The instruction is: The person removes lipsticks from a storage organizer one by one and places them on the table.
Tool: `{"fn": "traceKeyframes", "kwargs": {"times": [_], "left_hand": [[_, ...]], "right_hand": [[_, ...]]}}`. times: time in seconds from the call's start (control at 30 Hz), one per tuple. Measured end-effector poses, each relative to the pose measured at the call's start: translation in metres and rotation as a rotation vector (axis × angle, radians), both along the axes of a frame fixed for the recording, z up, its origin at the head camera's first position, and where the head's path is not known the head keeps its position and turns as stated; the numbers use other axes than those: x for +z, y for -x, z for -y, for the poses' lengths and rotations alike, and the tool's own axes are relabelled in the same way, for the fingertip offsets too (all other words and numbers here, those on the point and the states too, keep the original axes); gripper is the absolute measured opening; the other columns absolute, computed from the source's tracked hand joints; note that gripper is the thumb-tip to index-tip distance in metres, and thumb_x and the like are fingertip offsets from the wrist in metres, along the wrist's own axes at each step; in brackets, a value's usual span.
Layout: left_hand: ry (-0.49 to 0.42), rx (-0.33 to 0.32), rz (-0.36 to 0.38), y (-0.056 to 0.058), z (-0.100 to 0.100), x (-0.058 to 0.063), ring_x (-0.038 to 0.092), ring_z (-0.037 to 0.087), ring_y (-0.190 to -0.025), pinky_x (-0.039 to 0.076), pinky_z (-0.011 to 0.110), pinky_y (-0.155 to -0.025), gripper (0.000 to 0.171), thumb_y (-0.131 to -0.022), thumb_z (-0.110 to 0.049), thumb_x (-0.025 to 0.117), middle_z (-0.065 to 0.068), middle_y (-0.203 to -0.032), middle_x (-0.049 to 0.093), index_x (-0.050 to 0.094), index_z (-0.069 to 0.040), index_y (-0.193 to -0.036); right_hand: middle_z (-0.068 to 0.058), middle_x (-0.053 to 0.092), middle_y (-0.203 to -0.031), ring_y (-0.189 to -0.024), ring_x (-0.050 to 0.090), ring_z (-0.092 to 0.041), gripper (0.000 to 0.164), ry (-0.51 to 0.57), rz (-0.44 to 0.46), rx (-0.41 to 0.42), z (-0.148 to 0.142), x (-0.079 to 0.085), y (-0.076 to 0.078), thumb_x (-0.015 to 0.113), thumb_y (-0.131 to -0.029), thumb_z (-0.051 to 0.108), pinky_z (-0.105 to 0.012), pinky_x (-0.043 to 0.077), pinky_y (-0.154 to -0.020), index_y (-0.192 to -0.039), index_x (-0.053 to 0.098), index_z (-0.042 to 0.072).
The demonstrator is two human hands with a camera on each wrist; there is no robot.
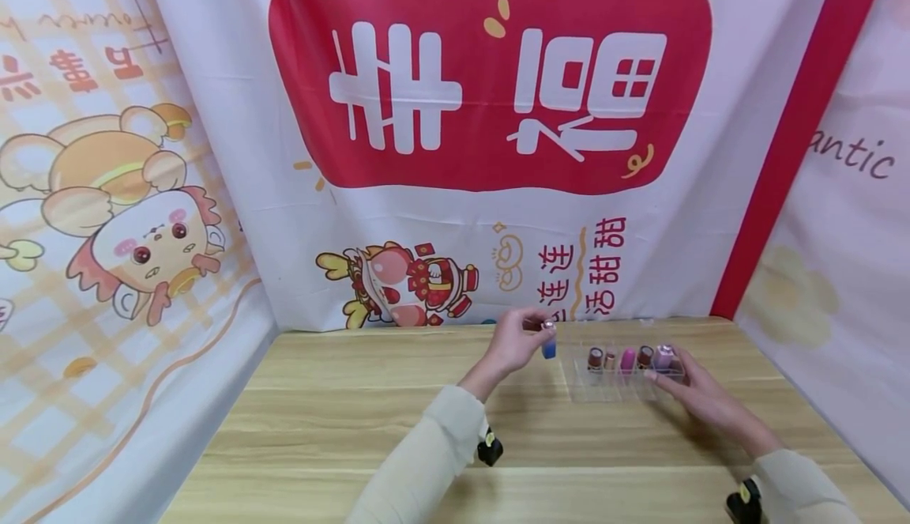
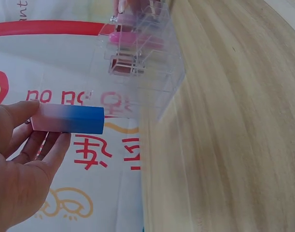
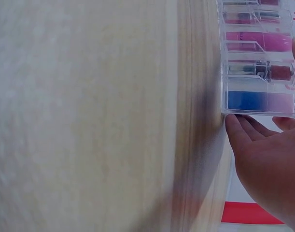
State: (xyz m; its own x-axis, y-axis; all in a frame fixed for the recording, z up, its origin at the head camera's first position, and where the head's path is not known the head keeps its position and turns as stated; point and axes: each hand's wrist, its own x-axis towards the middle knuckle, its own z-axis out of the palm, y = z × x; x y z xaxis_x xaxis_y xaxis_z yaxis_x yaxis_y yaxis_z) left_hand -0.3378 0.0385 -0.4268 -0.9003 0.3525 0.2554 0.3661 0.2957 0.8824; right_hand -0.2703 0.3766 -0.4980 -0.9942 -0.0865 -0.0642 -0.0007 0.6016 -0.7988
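Note:
My left hand (image 1: 512, 342) pinches a square lipstick tube (image 2: 77, 119) that fades from pale pink to blue. It holds the tube upright by its top, just left of a clear lipstick organizer (image 1: 597, 394). My right hand (image 1: 705, 399) grips the organizer's right end, thumb over the front and fingers along the side. Several lipsticks stand in its compartments. Among them are a bright pink one (image 3: 277, 41), a clear tube with a dark red end (image 3: 281, 72), and a pink-and-blue tube (image 3: 248, 101) in the compartment by my right hand.
The organizer stands on a wood-grain table (image 1: 341, 421) near its back edge. Behind it hangs a white cloth (image 1: 249, 113) with a red printed panel, and patterned cloths flank both sides. A small black device (image 1: 489, 449) sits at each wrist.

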Motion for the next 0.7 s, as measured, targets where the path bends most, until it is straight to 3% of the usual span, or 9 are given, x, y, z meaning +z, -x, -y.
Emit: {"fn": "traceKeyframes", "kwargs": {"times": [0.23, 0.47, 0.7], "left_hand": [[0.006, -0.008, 0.002, 0.005, 0.000, -0.010, 0.067, 0.011, -0.094, 0.057, 0.025, -0.083, 0.011, -0.093, -0.011, 0.075, -0.002, -0.099, 0.072, 0.075, -0.010, -0.104], [0.041, -0.023, 0.060, 0.007, -0.001, -0.021, 0.067, 0.012, -0.095, 0.058, 0.026, -0.081, 0.018, -0.095, -0.013, 0.074, -0.002, -0.099, 0.071, 0.074, -0.003, -0.110], [0.049, -0.009, 0.089, 0.011, -0.003, -0.035, 0.067, 0.011, -0.092, 0.058, 0.026, -0.080, 0.009, -0.093, -0.009, 0.074, -0.002, -0.096, 0.071, 0.074, -0.008, -0.103]], "right_hand": [[-0.041, 0.012, -0.159, -0.143, 0.013, -0.064, 0.100, -0.009, 0.005, 0.004, -0.001, 0.001, 0.001, 0.057, -0.102, 0.052, -0.079, 0.018, -0.109, -0.161, -0.005, 0.001], [-0.041, 0.011, -0.160, -0.144, 0.013, -0.064, 0.100, -0.010, 0.006, 0.000, -0.003, -0.001, 0.003, 0.057, -0.102, 0.052, -0.079, 0.018, -0.109, -0.162, -0.005, 0.001], [-0.041, 0.012, -0.160, -0.143, 0.015, -0.064, 0.101, -0.002, -0.004, 0.002, -0.002, -0.001, 0.002, 0.057, -0.102, 0.052, -0.079, 0.019, -0.110, -0.161, -0.007, 0.001]]}}
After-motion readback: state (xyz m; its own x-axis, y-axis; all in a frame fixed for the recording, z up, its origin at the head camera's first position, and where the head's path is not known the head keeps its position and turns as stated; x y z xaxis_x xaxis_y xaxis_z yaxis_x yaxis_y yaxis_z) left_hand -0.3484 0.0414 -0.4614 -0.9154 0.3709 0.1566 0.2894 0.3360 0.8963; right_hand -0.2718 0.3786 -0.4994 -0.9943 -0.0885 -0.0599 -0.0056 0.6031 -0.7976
